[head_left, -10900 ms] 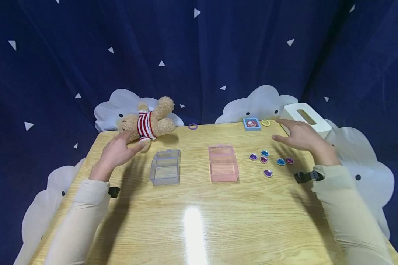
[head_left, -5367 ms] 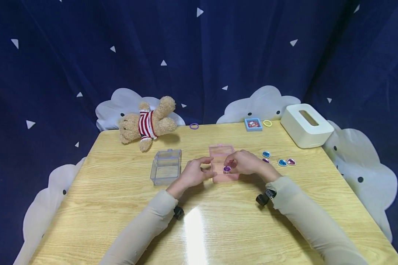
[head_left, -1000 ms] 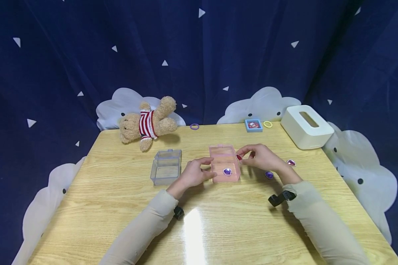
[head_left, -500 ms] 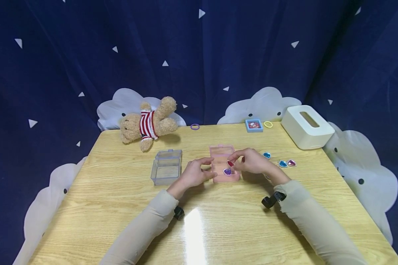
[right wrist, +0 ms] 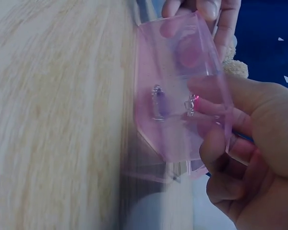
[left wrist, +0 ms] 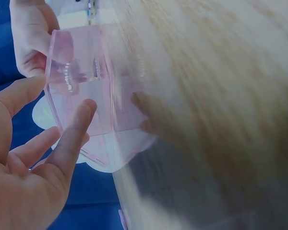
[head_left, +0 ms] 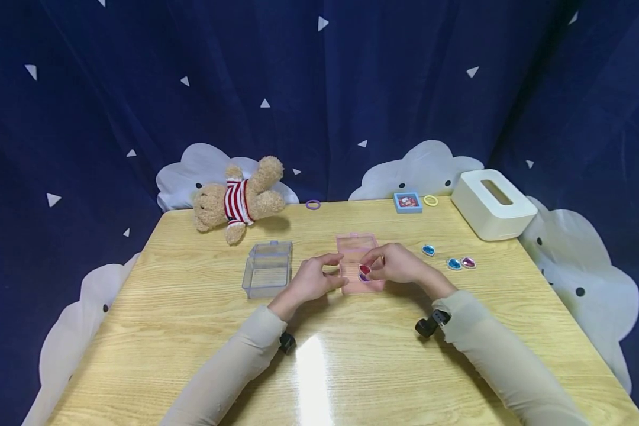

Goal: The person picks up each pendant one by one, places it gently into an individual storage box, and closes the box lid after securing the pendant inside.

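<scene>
A clear pink box (head_left: pixel 362 286) with its lid laid back stands on the table. My right hand (head_left: pixel 399 264) pinches a red heart-shaped gem (head_left: pixel 364 269) with a silver rim, low inside the box. Under it a purple gem (head_left: pixel 363 277) lies on the box floor, partly covered; the right wrist view shows this purple gem (right wrist: pixel 159 103) apart from the held one. My left hand (head_left: pixel 311 278) rests its extended fingertips and thumb against the box's left side. In the left wrist view those fingers (left wrist: pixel 72 134) look nearly straight against the pink wall.
Right of the box lie two blue gems (head_left: pixel 428 250) (head_left: pixel 454 264) and a pink gem (head_left: pixel 468 262). A clear grey-blue box (head_left: pixel 266 290), open, stands left. Behind are a teddy bear (head_left: pixel 236 201), purple ring (head_left: pixel 313 205), blue frame (head_left: pixel 407 202), yellow ring (head_left: pixel 430 200) and white tissue box (head_left: pixel 492 207).
The right hand has carried the red gem leftward over the pink box's right wall and down inside. Earlier, a purple gem went into the box. The left hand has stayed at the box lately.
</scene>
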A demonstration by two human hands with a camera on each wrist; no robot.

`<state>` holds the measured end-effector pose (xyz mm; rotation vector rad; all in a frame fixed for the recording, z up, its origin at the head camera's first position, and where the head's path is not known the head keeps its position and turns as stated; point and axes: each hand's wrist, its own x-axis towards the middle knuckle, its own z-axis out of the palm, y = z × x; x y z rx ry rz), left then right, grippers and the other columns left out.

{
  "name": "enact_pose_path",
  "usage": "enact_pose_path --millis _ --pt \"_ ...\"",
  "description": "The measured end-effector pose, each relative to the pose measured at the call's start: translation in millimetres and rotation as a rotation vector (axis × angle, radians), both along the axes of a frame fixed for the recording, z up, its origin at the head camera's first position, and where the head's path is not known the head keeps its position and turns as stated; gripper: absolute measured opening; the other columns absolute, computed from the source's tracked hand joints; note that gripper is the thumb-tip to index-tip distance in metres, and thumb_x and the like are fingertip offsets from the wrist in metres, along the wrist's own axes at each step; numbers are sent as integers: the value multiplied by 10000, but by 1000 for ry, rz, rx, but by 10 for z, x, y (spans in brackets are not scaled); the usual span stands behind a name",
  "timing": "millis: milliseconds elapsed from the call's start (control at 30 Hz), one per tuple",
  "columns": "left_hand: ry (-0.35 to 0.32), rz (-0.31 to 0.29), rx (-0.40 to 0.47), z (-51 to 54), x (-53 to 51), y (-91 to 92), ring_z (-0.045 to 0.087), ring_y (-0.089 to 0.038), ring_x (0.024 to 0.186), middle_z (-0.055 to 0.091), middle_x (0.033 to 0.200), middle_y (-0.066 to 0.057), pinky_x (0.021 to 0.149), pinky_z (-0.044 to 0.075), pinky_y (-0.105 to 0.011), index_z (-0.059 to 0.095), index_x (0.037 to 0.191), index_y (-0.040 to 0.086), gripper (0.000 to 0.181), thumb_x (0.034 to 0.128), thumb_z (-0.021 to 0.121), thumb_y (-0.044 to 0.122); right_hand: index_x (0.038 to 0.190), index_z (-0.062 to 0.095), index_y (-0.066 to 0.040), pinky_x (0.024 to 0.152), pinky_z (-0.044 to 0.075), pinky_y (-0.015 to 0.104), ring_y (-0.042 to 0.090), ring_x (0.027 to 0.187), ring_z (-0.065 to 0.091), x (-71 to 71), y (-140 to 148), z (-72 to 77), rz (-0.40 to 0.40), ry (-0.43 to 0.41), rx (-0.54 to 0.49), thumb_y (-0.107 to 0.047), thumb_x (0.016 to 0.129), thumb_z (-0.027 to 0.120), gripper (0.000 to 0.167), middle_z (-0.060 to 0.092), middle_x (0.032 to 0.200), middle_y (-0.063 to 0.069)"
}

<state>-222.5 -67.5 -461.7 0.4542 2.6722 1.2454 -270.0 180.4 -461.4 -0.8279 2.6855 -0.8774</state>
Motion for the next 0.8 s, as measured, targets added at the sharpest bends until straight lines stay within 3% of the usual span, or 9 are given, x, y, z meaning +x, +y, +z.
enact_pose_path --millis 100,267,600,800 --pt "0 3 -2 -6 -3 -3 753 -245 959 664 1334 -98 848 605 -338 567 1418 177 614 859 783 312 1017 779 -227 772 558 314 171 884 698 1 -24 -7 4 56 39 -208 765 816 255 771 971 -68" --pt "5 -2 1 -3 -3 -8 756 -238 945 666 1329 -105 847 606 -339 569 1415 160 620 855 787 317 1015 784 -209 815 576 358 170 891 717 -9 -47 -21 14 110 84 -219 768 812 248 780 967 -66" --pt "1 2 3 3 -1 -4 746 -274 980 663 1332 -115 886 598 -379 560 1422 152 624 857 786 289 1049 777 -169 859 572 386 178 910 718 -10 -48 -32 7 103 99 -232 767 829 293 779 1012 -36" --pt "5 -1 12 18 5 3 745 -287 981 663 1329 -127 877 601 -385 565 1418 141 618 858 784 285 1061 769 -153 859 581 381 207 942 717 -8 -20 -20 23 55 49 -210 786 823 286 773 1032 -7"
